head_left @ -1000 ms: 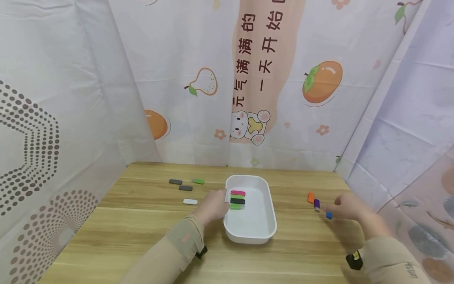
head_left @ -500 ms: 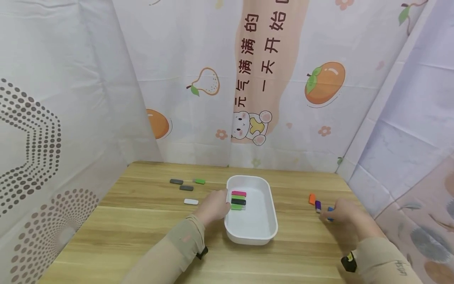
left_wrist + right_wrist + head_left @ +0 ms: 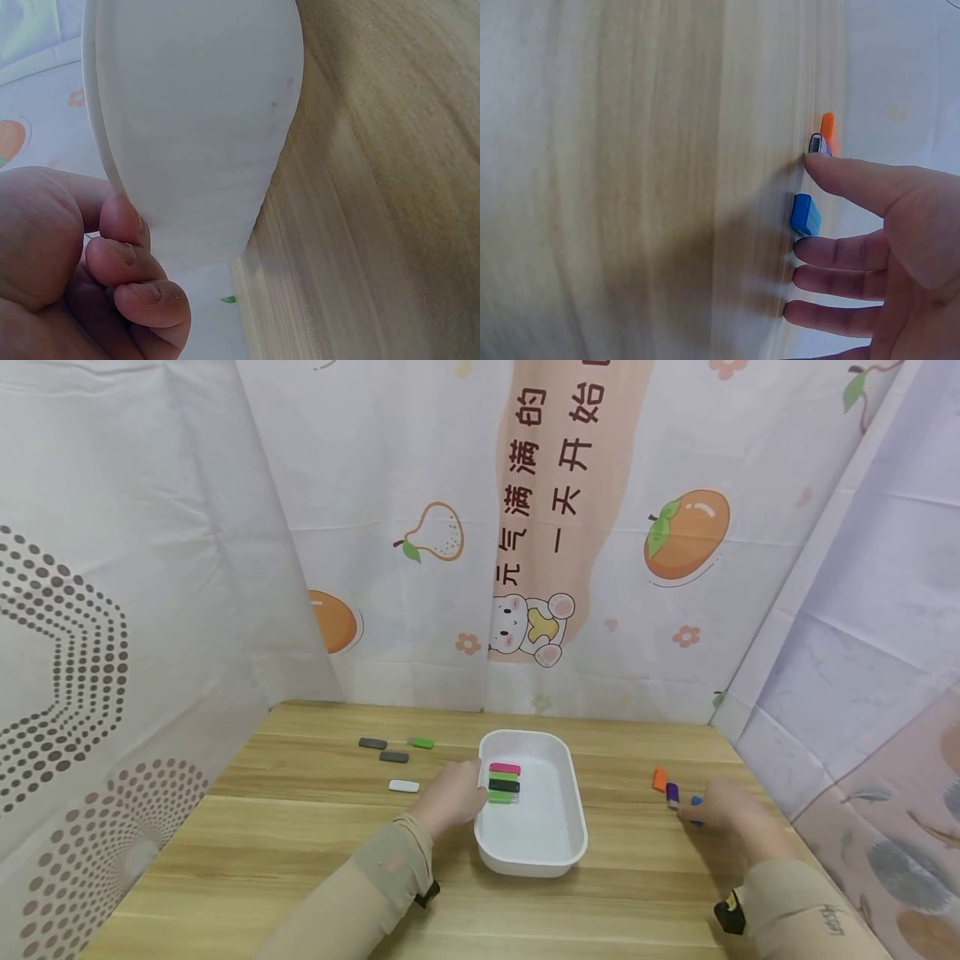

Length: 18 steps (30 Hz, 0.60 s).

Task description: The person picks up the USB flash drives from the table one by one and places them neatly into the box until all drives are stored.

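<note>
My left hand (image 3: 453,795) grips the left rim of a white plastic tray (image 3: 546,835), its fingers curled at the edge in the left wrist view. Inside the tray lie pink, green and black USB sticks (image 3: 505,786) in a column along the left wall. At the right of the table, my right hand (image 3: 726,807) is low over a blue USB stick (image 3: 803,214). Its thumb and straight fingers stand apart on either side of that stick. Just beyond the thumb tip lies a purple USB stick (image 3: 672,794) with a metal plug, and behind it an orange one (image 3: 659,779).
Left of the tray, a white USB stick (image 3: 403,786), two dark grey sticks (image 3: 393,757) and a green stick (image 3: 422,743) lie on the wooden table (image 3: 247,827). Printed curtains (image 3: 390,627) hang behind and beside the table.
My right hand has moved slightly left and lower, from beside the blue USB stick to over it. The left hand stays on the tray rim, and the sticks lie as before.
</note>
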{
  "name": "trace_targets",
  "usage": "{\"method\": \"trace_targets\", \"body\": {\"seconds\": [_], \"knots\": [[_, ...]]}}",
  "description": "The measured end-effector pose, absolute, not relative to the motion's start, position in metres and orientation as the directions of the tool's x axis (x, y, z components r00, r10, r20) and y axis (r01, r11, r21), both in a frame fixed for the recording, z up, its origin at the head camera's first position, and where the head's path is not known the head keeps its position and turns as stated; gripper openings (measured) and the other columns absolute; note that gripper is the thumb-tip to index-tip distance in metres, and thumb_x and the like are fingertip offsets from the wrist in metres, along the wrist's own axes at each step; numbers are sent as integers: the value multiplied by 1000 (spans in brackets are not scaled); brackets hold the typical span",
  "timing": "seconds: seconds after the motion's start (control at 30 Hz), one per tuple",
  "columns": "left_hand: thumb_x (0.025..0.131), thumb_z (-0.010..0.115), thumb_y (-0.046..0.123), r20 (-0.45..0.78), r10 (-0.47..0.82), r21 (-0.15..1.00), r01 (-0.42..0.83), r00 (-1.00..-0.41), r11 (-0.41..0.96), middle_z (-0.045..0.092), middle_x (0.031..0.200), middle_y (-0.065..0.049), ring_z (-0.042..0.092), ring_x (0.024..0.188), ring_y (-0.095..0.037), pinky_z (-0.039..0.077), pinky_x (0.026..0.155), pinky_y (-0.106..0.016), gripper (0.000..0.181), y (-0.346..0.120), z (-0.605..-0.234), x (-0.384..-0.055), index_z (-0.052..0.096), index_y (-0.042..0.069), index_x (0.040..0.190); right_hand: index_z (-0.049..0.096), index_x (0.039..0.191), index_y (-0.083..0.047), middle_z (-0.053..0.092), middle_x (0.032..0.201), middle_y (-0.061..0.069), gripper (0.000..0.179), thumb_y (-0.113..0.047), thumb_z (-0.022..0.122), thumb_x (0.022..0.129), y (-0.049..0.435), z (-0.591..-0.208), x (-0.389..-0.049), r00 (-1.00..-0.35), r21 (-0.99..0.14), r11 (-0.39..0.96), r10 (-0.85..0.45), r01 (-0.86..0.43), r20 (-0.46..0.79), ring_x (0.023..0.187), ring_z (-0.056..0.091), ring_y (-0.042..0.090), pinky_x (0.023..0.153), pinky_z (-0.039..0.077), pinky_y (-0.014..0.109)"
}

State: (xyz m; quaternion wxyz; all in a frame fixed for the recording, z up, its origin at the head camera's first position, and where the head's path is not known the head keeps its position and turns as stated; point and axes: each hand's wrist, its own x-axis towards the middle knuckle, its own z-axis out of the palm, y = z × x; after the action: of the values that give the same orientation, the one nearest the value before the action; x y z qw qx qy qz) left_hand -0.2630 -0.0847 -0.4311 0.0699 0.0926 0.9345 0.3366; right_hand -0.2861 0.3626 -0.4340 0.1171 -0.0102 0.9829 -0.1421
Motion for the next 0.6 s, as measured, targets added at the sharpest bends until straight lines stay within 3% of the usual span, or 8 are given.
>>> {"method": "trace_targets", "body": {"seconds": [0.33, 0.6], "knots": [[99, 59, 10, -64, 220, 628, 132, -973, 767, 68, 110, -13, 61, 75, -20, 52, 61, -32, 41, -85, -432, -264, 56, -4, 137, 40, 58, -18, 36, 58, -4, 49, -36, 73, 90, 370, -443, -288, -982, -279, 960, -61, -9, -180, 54, 36, 12, 53, 36, 31], [99, 59, 11, -63, 219, 628, 132, -974, 767, 67, 116, -15, 61, 80, -21, 52, 65, -33, 42, -85, -434, -266, 55, -3, 139, 42, 60, -16, 40, 60, -2, 44, -28, 78, 81, 369, -441, -285, -990, -293, 956, -68, -30, -120, 55, 39, 15, 52, 37, 33]]}}
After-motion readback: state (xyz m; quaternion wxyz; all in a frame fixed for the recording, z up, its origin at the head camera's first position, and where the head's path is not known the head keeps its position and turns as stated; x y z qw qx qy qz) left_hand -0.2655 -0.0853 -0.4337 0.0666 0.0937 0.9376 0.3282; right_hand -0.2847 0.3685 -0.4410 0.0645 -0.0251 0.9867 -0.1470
